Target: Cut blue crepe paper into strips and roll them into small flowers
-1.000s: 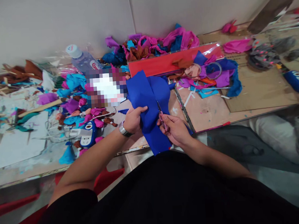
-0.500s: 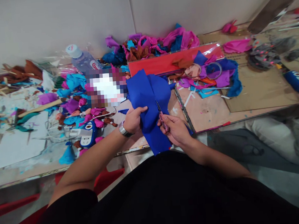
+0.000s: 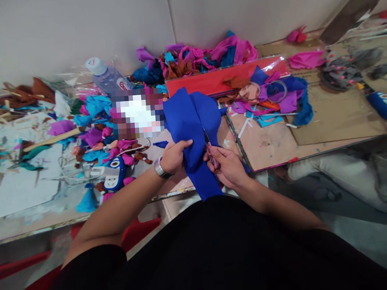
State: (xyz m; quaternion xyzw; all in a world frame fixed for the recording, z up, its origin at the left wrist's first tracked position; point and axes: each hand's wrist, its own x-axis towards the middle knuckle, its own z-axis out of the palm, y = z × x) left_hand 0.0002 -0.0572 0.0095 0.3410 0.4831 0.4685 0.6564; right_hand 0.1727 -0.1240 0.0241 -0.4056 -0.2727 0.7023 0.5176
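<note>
Seen from above, a person in a black top sits at a cluttered craft tabletop [image 3: 312, 141] and cuts a sheet of royal-blue felt [image 3: 192, 132]. The left hand [image 3: 174, 156], with a metal watch at the wrist, grips the felt's left edge, fingers curled over the fabric and pinching it. The right hand [image 3: 226, 165] holds small pink-handled scissors [image 3: 210, 150], fingers closed around the handles; the blades point away from the body into the middle of the felt. Compared with half a second ago, both hands have crept slightly up and right, the felt's far edge has lifted a little closer to the red sheet [image 3: 222, 79] beyond it, and the blades sit marginally further in. That suggests the cut is inching forward along the sheet, with much felt still uncut. The felt hangs between the hands over the near edge of the tabletop. To the left lie pink, turquoise and purple fabric scraps and a plastic water bottle [image 3: 107, 78] on its side.
</note>
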